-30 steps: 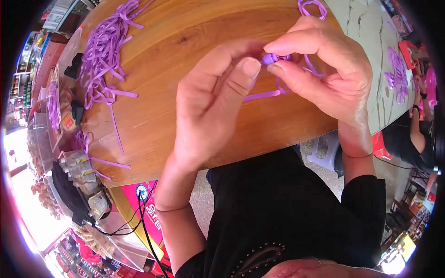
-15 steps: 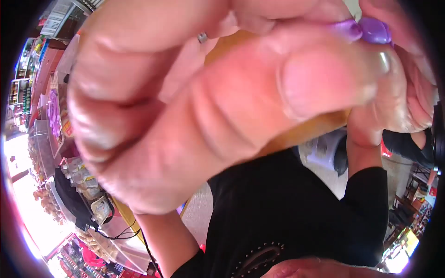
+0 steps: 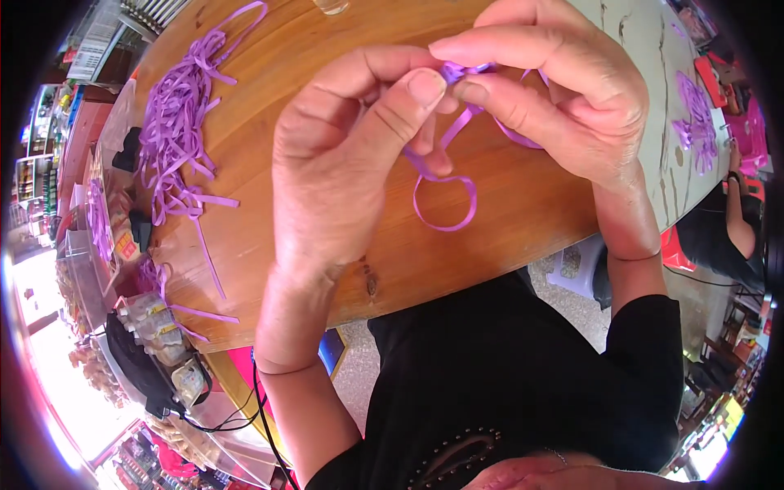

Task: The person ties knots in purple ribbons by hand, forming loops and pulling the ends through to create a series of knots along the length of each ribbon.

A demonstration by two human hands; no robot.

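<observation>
Both hands meet above the wooden table, pinching a narrow purple ribbon (image 3: pixel 448 209). My left hand (image 3: pixel 343 147) grips it between thumb and fingertips, with the other fingers curled. From the right, my right hand (image 3: pixel 572 90) pinches the same ribbon close by with thumb and forefinger. Between the fingertips the ribbon is bunched; whether it is knotted there I cannot tell. A loose end hangs below in a round curl, and another loop passes under my right fingers. To the left, a large tangled pile of purple ribbons (image 3: pixel 181 122) lies on the table.
The round wooden table (image 3: pixel 506 216) adjoins a pale marbled surface (image 3: pixel 629 49) bearing another purple bunch (image 3: pixel 696 122). A clear glass (image 3: pixel 331 6) stands at the far edge. Bags and a black cable (image 3: pixel 260 400) lie at left. Another person's arm (image 3: pixel 739 204) shows at far right.
Both hands have moved down and away from the camera, where they filled the view. The ribbon's hanging curl and the pile on the table now show.
</observation>
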